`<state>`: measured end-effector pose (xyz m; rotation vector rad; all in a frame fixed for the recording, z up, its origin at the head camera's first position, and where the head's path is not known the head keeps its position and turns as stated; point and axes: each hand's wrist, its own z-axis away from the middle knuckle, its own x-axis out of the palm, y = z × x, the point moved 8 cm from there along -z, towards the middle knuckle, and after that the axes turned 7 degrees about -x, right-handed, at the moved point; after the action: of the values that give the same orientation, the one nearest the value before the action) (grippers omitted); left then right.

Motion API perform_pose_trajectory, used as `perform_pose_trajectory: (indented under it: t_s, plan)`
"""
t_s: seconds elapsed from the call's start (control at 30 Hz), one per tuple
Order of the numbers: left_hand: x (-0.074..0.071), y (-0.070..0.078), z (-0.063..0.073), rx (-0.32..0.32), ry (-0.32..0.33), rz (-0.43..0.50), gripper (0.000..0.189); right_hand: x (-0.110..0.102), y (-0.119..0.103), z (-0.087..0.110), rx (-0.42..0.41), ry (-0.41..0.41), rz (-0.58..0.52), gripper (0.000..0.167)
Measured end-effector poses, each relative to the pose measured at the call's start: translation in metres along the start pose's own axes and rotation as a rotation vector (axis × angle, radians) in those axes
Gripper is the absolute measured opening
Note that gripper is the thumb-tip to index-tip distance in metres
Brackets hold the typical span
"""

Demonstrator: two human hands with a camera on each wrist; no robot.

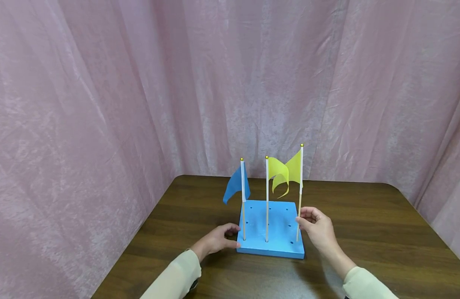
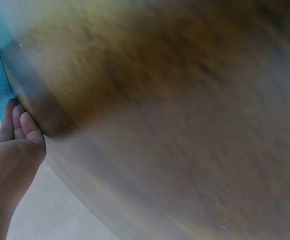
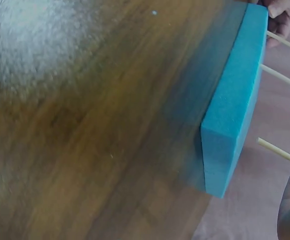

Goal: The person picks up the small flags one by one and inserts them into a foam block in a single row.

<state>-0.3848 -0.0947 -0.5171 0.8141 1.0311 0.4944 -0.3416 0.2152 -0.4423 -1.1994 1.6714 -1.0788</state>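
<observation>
A light blue block with rows of small holes lies on the table. Upright in its front row stand a blue flag at the left and a yellow flag in the middle. My right hand pinches the stick of another yellow flag over the block's right side, near the front right hole. In the right wrist view that stick's lower end shows bare, apart from the block. My left hand touches the block's left edge with thumb and fingers, which look nearly straight in the left wrist view.
The brown wooden table has rounded far corners. Pink curtains hang behind it and at both sides. The cloths of the two yellow flags overlap in the head view.
</observation>
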Motion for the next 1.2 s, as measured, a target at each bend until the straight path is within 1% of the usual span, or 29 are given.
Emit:
perform_pose_trajectory:
  t_s: [0.23,0.43,0.63,0.87,1.03,1.2]
  plan:
    - [0.000,0.000,0.000,-0.006,0.004,0.000,0.051,0.006,0.008,0.002,0.034,-0.009,0.007,0.023]
    - [0.000,0.000,-0.001,-0.007,0.005,0.000,0.051,0.010,0.011,0.004,0.019,-0.026,-0.009,0.025]
    - [0.000,0.000,-0.001,-0.011,0.007,0.004,0.051,0.013,0.012,0.003,0.000,-0.019,-0.001,0.023]
    - [0.001,-0.001,-0.002,-0.005,0.007,0.003,0.051,0.016,0.012,0.004,0.003,-0.028,-0.010,0.023]
    - [0.000,-0.001,-0.002,-0.016,0.008,-0.003,0.051,0.016,0.013,0.005,-0.002,-0.042,0.016,0.022]
    - [0.000,-0.001,-0.001,-0.020,0.008,-0.004,0.051,0.018,0.018,0.008,0.017,-0.067,0.047,0.022]
